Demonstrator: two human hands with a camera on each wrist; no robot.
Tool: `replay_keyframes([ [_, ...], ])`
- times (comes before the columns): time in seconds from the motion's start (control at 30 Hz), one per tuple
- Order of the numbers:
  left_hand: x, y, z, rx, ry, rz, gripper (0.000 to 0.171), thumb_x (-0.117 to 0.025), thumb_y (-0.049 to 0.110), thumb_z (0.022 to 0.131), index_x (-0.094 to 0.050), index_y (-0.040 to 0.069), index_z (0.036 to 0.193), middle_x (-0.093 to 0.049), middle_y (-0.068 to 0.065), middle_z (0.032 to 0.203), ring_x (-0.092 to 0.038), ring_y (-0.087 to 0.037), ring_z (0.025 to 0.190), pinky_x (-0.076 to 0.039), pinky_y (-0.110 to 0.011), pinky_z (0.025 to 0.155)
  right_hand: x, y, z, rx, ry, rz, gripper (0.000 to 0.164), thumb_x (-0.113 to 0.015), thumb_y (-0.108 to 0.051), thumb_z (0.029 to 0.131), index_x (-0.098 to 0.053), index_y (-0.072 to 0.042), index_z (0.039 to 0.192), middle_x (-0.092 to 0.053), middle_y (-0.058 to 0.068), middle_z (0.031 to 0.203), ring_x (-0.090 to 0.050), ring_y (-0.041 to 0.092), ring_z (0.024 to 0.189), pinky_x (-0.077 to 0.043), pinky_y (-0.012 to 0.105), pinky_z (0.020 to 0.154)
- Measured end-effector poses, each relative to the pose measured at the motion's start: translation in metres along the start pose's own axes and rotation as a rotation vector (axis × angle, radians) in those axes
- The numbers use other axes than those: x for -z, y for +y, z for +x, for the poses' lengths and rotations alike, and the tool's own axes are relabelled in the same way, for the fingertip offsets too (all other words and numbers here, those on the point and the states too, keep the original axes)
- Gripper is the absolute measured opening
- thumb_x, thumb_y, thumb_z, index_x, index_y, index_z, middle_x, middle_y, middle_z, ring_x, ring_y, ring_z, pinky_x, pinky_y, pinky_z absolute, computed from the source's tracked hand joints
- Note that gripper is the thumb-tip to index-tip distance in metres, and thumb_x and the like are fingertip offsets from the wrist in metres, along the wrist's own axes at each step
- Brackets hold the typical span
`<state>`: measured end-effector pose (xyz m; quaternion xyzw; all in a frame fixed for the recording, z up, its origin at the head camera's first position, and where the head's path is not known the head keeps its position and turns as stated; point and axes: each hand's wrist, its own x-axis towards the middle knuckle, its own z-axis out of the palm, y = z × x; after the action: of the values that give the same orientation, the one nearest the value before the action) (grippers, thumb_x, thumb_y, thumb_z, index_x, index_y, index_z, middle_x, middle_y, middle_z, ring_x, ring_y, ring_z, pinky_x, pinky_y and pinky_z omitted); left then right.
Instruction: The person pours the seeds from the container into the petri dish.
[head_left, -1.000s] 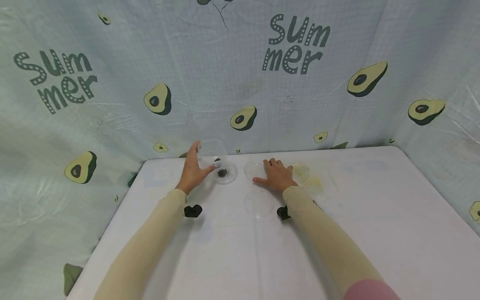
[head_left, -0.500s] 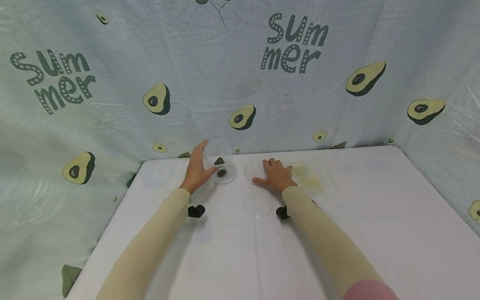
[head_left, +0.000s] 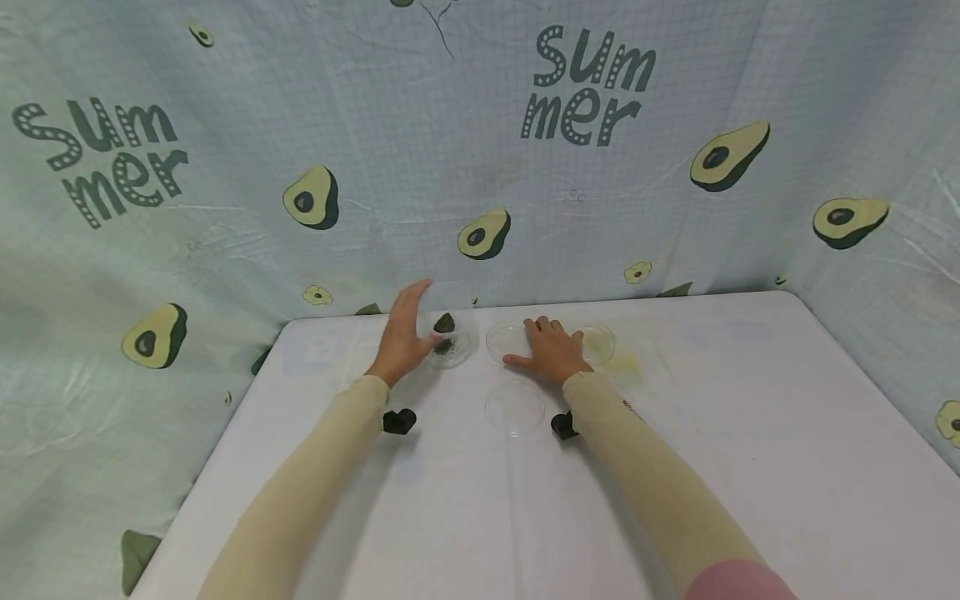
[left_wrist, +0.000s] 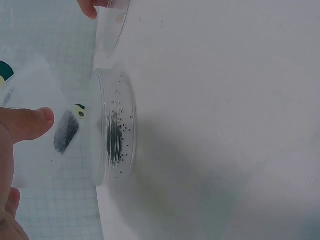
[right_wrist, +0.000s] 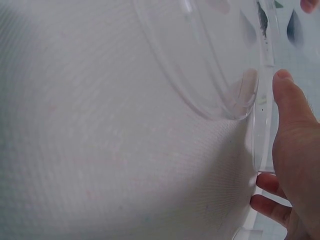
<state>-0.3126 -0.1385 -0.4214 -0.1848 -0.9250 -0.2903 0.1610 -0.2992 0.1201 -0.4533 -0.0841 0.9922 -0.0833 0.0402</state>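
My left hand (head_left: 400, 340) pinches a probably limp, light plastic bag (left_wrist: 40, 82), best held above its dark grains (left_wrist: 66, 132), my right hand (head_left: 553, 350) spread at a petri dish (head_left: 501, 340).

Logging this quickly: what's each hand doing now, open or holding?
Left hand: closed, holding the clear bag.
Right hand: open, fingers spread near a clear dish.

One dish (head_left: 458, 354) holds dark grains (head_left: 444, 346). Right of it are three clear dishes (head_left: 515, 407) and one right hand (head_left: 553, 350); beside it, one bag (left_wrist: 42, 150) and one left hand (head_left: 400, 342).
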Motion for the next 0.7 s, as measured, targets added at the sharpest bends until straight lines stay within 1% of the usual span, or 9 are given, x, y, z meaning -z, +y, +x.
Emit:
replay_keyframes([
  [0.17, -0.0016, 0.0037, 0.0003, -0.02, -0.008, 0.023, 0.093, -0.081, 0.005, 0.076, -0.028, 0.02, 0.151, -0.032, -0.009, 0.154, -0.028, -0.028, 0.145, -0.03, -0.045, 0.118, 0.0004, -0.0007, -0.0008, 0.0, 0.007, 0.001, 0.092, -0.054, -0.071, 0.084, -0.033, -0.01, 0.15, -0.041, 0.016, 0.148, -0.04, 0.033, 0.136, -0.032, 0.071, 0.104],
  [0.33, -0.0053, 0.0052, 0.0022, -0.045, -0.003, 0.035, 0.093, -0.081, 0.003, 0.075, -0.028, 0.021, 0.15, -0.033, -0.01, 0.152, -0.03, -0.027, 0.144, -0.032, -0.043, 0.116, 0.0009, -0.0004, -0.0017, 0.009, 0.017, 0.002, 0.092, -0.054, -0.071, 0.084, -0.035, -0.009, 0.149, -0.042, 0.016, 0.147, -0.041, 0.034, 0.135, -0.033, 0.071, 0.102],
  [0.53, -0.0091, 0.0057, 0.0047, -0.07, 0.009, 0.053, 0.094, -0.081, 0.001, 0.074, -0.029, 0.022, 0.15, -0.034, -0.009, 0.151, -0.032, -0.028, 0.143, -0.034, -0.044, 0.115, 0.0005, 0.0004, -0.0001, 0.002, 0.001, 0.0, 0.093, -0.054, -0.072, 0.083, -0.033, -0.01, 0.15, -0.041, 0.015, 0.148, -0.039, 0.034, 0.136, -0.032, 0.07, 0.104],
  [0.7, -0.0099, 0.0082, 0.0058, -0.083, 0.012, 0.049, 0.093, -0.081, -0.001, 0.073, -0.031, 0.021, 0.149, -0.035, -0.009, 0.151, -0.033, -0.028, 0.142, -0.034, -0.044, 0.115, 0.0014, 0.0004, 0.0009, -0.003, -0.004, -0.002, 0.094, -0.053, -0.072, 0.083, -0.032, -0.01, 0.15, -0.04, 0.015, 0.149, -0.039, 0.034, 0.137, -0.031, 0.071, 0.104],
])
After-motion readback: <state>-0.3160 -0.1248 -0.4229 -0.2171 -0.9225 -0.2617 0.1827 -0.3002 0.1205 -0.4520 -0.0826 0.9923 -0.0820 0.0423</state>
